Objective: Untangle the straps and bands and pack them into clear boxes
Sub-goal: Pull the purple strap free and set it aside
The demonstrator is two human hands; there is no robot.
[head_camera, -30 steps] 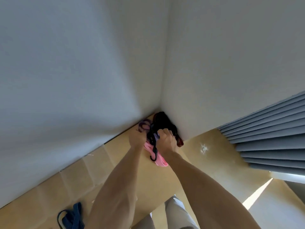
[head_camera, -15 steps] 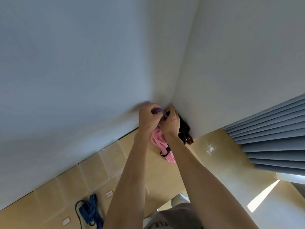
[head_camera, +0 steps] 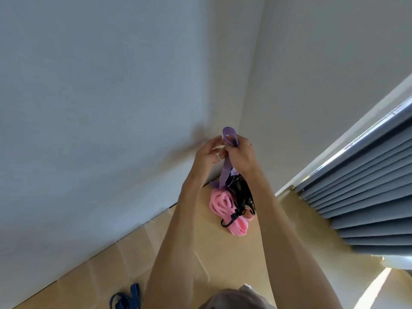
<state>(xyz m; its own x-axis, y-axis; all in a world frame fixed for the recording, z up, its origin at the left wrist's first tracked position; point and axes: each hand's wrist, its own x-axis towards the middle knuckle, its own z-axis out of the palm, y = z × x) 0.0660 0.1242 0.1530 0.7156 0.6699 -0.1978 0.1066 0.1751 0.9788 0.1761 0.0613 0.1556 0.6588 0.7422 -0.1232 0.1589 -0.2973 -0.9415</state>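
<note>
A purple band (head_camera: 225,170) is lifted out of a tangled pile in the corner of the room. My right hand (head_camera: 242,156) grips it near its top loop, which sticks up above my fingers. My left hand (head_camera: 208,153) is right beside it with fingers loosely curled and blurred; I cannot tell if it touches the band. Below lie a coiled pink band (head_camera: 223,205) and a bundle of black straps with hooks (head_camera: 242,197) on the floor. No clear box is in view.
Two white walls meet just behind the pile. A grey pleated curtain (head_camera: 356,186) hangs on the right. A blue strap (head_camera: 128,299) lies on the tan tiled floor (head_camera: 223,253) at the lower left. My knee shows at the bottom edge.
Both hands have risen from the pile, drawing the purple band upward. The pink band and black straps stay on the floor. The left hand has loosened.
</note>
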